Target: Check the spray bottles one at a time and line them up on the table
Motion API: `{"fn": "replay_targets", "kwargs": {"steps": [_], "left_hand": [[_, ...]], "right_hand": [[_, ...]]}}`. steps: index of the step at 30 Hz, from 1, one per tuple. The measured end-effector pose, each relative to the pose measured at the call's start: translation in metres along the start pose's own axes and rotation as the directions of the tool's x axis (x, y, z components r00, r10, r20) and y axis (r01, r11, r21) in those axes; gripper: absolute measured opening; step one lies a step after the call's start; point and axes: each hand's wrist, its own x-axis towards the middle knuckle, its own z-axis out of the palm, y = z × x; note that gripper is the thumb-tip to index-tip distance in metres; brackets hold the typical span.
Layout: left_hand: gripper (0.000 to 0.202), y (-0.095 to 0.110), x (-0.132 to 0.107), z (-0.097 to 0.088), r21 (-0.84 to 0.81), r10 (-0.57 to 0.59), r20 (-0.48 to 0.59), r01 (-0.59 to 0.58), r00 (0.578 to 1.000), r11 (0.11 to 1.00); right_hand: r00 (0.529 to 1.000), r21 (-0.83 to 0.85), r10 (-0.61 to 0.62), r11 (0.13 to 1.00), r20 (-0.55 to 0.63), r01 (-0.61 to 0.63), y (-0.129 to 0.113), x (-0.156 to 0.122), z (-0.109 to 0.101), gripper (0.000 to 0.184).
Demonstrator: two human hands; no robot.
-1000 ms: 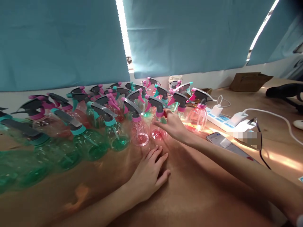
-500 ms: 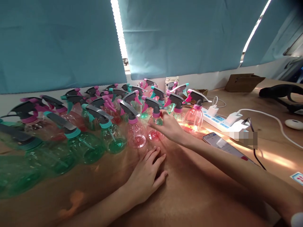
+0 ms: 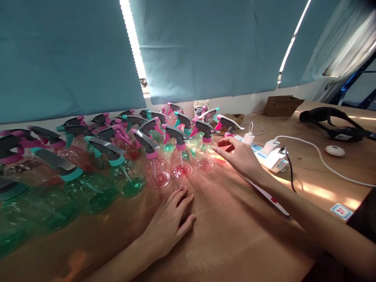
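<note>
Spray bottle (image 3: 229,126) with a pink collar stands upright at the right end of the rows on my table (image 3: 235,243), long axis vertical, its head's pink tip facing left and its pale tail right. My right hand (image 3: 242,156) curls loosely against its body, and I cannot tell whether it grips, while my left hand (image 3: 170,225) lies flat and released, palm down. The neighbouring pink and green bottles (image 3: 182,160) are clear, each showing a thin tube inside.
</note>
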Motion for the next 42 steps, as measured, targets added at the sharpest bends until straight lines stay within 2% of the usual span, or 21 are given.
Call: {"fn": "replay_targets", "kwargs": {"steps": [6,10,15,19,23,26,29,32,35,39,41,42], "left_hand": [[0.039,-0.002,-0.001,0.0,-0.011,-0.002,0.002,0.002,1.0,1.0],[0.038,-0.002,-0.001,-0.003,-0.026,-0.004,-0.007,0.003,1.0,1.0],[0.036,-0.001,0.0,-0.004,-0.044,-0.002,-0.014,0.001,1.0,0.999],[0.032,0.0,-0.001,-0.004,-0.073,-0.02,-0.044,0.017,0.999,0.997],[0.036,0.004,-0.003,-0.007,-0.147,-0.058,-0.067,0.047,0.996,0.988],[0.051,0.01,-0.004,-0.007,-0.234,-0.115,-0.098,0.09,0.989,0.968],[0.074,0.019,-0.007,-0.006,-0.363,-0.153,-0.109,0.104,0.982,0.926],[0.089,0.029,-0.012,-0.004,-0.467,-0.16,-0.153,0.072,0.975,0.881],[0.091,0.033,-0.023,-0.005,-0.54,-0.189,-0.194,0.056,0.963,0.84],[0.086,0.027,-0.045,-0.013,-0.572,-0.283,-0.174,0.136,0.943,0.809],[0.086,0.022,-0.055,-0.02,-0.566,-0.287,-0.166,0.147,0.943,0.811],[0.086,0.02,-0.06,-0.025,-0.567,-0.276,-0.159,0.141,0.948,0.811]], "right_hand": [[1.0,-0.129,0.009,0.992,0.022,-0.006,0.004,0.017,0.019,0.071],[0.999,-0.171,0.006,0.985,0.041,0.001,0.002,0.024,0.03,0.072],[0.999,-0.21,-0.001,0.978,0.046,0.011,0.003,0.024,0.032,0.066],[0.999,-0.233,-0.011,0.972,0.043,0.021,0.001,0.005,0.023,0.065],[0.998,-0.244,-0.036,0.969,0.055,0.049,-0.007,-0.031,0.009,0.066],[0.995,-0.226,-0.082,0.97,0.057,0.093,-0.019,-0.059,0.001,0.068],[0.985,-0.171,-0.16,0.971,0.059,0.167,-0.035,-0.084,-0.001,0.058],[0.964,-0.124,-0.238,0.96,0.116,0.251,-0.052,-0.102,0.004,0.046],[0.935,-0.074,-0.302,0.945,0.187,0.32,-0.065,-0.112,0.012,0.045],[0.864,0.024,-0.42,0.902,0.277,0.43,-0.084,-0.108,0.016,0.04],[0.821,0.117,-0.447,0.892,0.355,0.436,-0.098,-0.102,0.014,0.034],[0.815,0.16,-0.438,0.899,0.379,0.408,-0.106,-0.099,0.013,0.034]]}}
